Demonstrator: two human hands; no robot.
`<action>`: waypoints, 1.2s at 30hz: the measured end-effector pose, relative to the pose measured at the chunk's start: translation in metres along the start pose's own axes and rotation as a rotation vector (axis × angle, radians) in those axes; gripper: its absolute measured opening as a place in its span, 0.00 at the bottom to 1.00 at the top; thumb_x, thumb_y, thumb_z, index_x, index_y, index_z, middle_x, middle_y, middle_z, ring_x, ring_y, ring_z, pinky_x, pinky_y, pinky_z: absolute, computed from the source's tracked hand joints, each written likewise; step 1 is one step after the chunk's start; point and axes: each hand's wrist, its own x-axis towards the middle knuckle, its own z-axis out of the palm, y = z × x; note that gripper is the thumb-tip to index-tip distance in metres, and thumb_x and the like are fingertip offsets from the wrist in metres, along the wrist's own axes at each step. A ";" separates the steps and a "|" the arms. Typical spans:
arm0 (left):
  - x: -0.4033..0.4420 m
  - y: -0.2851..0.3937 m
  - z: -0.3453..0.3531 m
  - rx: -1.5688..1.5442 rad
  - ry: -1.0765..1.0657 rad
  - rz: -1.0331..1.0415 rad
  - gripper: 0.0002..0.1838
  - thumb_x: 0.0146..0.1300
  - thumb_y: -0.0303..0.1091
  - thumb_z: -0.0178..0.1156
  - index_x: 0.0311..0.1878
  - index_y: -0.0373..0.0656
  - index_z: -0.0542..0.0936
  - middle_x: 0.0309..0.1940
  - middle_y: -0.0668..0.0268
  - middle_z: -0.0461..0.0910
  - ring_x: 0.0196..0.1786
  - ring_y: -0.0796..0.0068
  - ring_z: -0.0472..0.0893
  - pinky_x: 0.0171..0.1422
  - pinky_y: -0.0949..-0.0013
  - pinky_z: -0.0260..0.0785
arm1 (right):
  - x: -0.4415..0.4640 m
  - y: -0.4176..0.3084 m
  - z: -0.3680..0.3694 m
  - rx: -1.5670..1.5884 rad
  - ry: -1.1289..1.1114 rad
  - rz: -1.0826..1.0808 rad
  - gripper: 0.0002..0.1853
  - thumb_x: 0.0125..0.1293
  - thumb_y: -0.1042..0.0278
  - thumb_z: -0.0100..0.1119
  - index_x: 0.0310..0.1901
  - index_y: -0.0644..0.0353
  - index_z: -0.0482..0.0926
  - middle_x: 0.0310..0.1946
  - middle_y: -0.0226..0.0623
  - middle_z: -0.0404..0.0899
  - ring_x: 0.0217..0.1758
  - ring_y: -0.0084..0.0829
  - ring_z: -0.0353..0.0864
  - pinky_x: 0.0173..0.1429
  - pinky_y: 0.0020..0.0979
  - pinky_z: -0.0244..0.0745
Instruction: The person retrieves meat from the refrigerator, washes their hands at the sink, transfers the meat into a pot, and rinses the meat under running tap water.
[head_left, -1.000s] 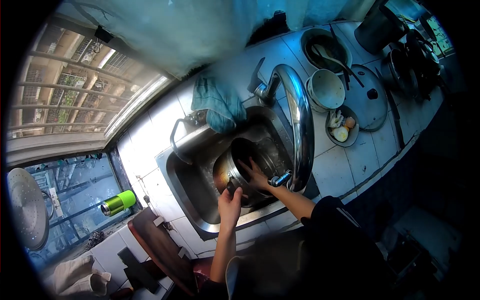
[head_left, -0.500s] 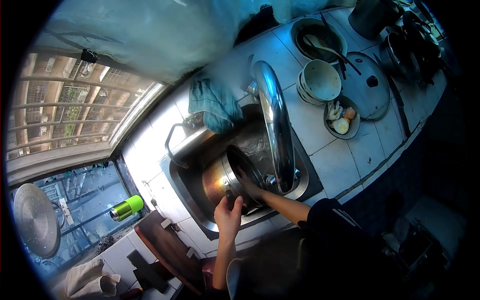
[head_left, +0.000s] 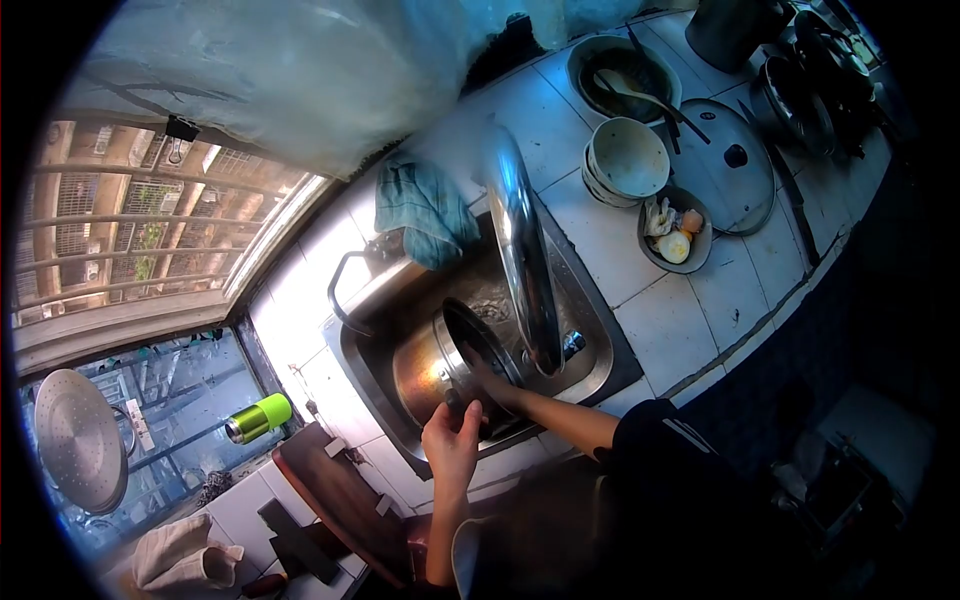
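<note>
A metal pot (head_left: pixel 421 372) with brown scorch marks lies tilted on its side in the steel sink (head_left: pixel 590 385), its mouth turned right. My left hand (head_left: pixel 452 440) is closed on the pot's dark handle at the near side. My right hand (head_left: pixel 490 383) reaches into the pot's mouth, partly in shadow, so its fingers are hard to make out. The chrome faucet (head_left: pixel 522 260) arches over the sink, right of the pot. Some water shows on the sink floor behind the pot.
A teal cloth (head_left: pixel 425 215) hangs at the sink's back edge. Right of the sink are stacked bowls (head_left: pixel 630 160), a bowl of eggshells (head_left: pixel 675 232), a glass lid (head_left: pixel 730 185) and a large bowl (head_left: pixel 600 55). A green bottle (head_left: pixel 262 416) and a wooden board (head_left: pixel 335 495) stand left.
The pot has shifted left and tipped further, with both hands moving along with it. The view has turned slightly, and the faucet appears further left and more upright.
</note>
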 end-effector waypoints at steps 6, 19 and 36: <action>-0.002 0.004 0.000 0.033 0.000 0.003 0.11 0.56 0.35 0.59 0.30 0.34 0.76 0.20 0.65 0.79 0.23 0.82 0.76 0.29 0.77 0.66 | -0.005 -0.016 0.003 0.168 -0.040 0.128 0.34 0.65 0.53 0.39 0.67 0.49 0.36 0.56 0.42 0.59 0.49 0.29 0.69 0.47 0.26 0.70; -0.006 0.011 0.004 0.026 0.025 0.030 0.10 0.55 0.34 0.60 0.29 0.34 0.76 0.19 0.66 0.78 0.22 0.83 0.75 0.28 0.78 0.65 | -0.009 -0.020 0.009 0.130 -0.054 0.133 0.30 0.67 0.59 0.37 0.67 0.45 0.39 0.52 0.44 0.62 0.35 0.27 0.74 0.28 0.22 0.72; -0.006 0.014 0.005 0.042 0.026 0.010 0.10 0.55 0.33 0.59 0.29 0.34 0.76 0.19 0.65 0.78 0.22 0.83 0.75 0.27 0.78 0.65 | -0.016 -0.029 0.005 0.072 -0.073 0.188 0.24 0.66 0.50 0.33 0.60 0.49 0.46 0.50 0.40 0.57 0.48 0.30 0.61 0.48 0.30 0.60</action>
